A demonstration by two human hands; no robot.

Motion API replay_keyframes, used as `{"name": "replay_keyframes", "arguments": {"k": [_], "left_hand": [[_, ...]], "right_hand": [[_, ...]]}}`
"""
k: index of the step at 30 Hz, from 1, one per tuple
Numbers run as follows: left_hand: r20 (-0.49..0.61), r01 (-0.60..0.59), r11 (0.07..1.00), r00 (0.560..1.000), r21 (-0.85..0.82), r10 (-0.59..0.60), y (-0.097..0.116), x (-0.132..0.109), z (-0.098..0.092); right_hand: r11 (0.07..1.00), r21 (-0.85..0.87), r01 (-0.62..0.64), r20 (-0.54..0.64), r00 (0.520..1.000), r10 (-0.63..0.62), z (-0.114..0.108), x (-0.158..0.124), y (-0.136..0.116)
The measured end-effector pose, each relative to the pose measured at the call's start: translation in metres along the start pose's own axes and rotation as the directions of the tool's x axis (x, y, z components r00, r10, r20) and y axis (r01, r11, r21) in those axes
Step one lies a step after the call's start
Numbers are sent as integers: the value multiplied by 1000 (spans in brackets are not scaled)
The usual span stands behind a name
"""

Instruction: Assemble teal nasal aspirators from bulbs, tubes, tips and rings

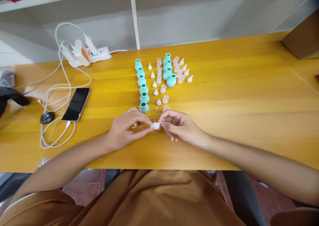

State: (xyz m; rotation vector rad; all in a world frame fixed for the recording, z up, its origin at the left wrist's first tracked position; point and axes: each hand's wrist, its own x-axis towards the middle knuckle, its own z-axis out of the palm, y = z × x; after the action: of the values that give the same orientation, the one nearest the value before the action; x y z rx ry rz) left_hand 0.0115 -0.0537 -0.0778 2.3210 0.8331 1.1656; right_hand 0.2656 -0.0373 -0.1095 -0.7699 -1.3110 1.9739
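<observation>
Between my two hands is a small white funnel-shaped piece [156, 125] with a narrow tip pointing right. My left hand [128, 126] pinches its wide end, where a clear ring seems to sit. The fingers of my right hand [180, 126] close on its narrow tip. Beyond my hands stand a column of turquoise bulb-shaped bottles [144, 98] and a second group of turquoise bulbs [171, 80]. White pointed nozzles [159, 102] and clear pinkish cups [165, 99] are lined up beside them. A few tiny clear pieces [135, 125] lie by my left fingers, partly hidden.
On the left lie a phone [76, 104], a black rounded gadget [47, 117] and looped white cables [70, 86]. A power strip [101, 54] with chargers stands at the back. A brown box [302, 37] sits at the far right. The wooden table [236, 103] ends just before my body.
</observation>
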Motion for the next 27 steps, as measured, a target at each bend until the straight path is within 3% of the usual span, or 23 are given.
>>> {"name": "replay_keyframes", "arguments": {"k": [4, 17, 27], "left_hand": [[38, -65, 998, 997, 18, 64, 0, 1, -2], [67, -55, 998, 996, -42, 58, 0, 1, -3], [137, 127, 979, 985, -158, -106, -6, 3, -3]], "right_hand": [[999, 48, -22, 23, 1000, 21, 3, -1, 1], [1000, 14, -12, 54, 998, 12, 0, 0, 3], [997, -77, 6, 104, 995, 2, -5, 0, 2]]}}
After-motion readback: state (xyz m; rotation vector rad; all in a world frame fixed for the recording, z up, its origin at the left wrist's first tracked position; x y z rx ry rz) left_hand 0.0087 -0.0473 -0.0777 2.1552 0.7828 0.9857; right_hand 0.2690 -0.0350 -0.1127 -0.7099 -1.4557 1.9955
